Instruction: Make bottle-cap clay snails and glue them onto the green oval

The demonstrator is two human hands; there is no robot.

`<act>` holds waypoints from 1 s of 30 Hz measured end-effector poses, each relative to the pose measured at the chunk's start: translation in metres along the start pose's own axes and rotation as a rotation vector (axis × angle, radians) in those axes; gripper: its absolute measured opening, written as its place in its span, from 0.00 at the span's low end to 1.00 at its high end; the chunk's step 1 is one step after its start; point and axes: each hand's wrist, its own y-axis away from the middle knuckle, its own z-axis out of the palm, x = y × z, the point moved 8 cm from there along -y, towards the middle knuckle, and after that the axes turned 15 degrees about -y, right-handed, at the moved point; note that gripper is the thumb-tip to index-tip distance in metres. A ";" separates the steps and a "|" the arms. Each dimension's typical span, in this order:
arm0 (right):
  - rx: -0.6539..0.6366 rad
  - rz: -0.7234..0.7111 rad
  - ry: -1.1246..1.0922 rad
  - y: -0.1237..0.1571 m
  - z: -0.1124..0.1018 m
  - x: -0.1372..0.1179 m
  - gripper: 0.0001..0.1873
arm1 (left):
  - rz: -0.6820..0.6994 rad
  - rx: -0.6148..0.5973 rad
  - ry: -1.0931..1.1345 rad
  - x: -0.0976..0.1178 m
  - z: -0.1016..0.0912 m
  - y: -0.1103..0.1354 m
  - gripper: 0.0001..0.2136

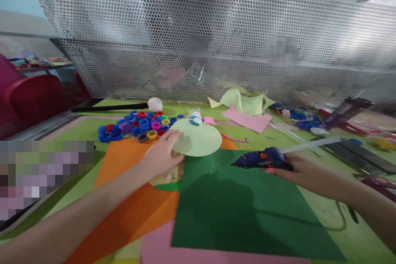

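Pinching green oval (201, 142) in left hand (165, 149), centre; gripping glue gun (255, 159) in right hand (297, 169), centre-right. See bottle caps (144, 125) centre-left; cannot discern contents.

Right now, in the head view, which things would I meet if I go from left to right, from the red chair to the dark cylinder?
Red chair, pile of colourful caps, pale green paper oval, blue glue gun, dark tilted cylinder.

perforated metal panel (139, 20), back | red chair (37, 100), left | dark cylinder (348, 112), right | pink paper scrap (251, 122) near panel
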 end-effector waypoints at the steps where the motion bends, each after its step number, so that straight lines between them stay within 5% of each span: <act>1: -0.033 0.002 0.004 -0.002 0.007 -0.005 0.29 | 0.005 -0.018 -0.021 0.005 0.001 0.002 0.27; 8: -0.066 -0.054 0.115 -0.014 0.041 -0.018 0.26 | 0.099 -0.049 -0.150 0.040 -0.002 0.017 0.34; 13: -0.012 -0.058 0.157 -0.010 0.046 -0.025 0.26 | 0.438 -0.107 -0.191 0.068 -0.003 0.028 0.32; 16: 0.019 -0.063 0.143 -0.004 0.045 -0.029 0.26 | 0.560 -0.181 -0.173 0.074 0.000 0.034 0.39; 30: 0.082 -0.050 0.300 0.009 0.037 -0.017 0.26 | 0.542 -0.196 -0.252 0.067 0.015 0.040 0.45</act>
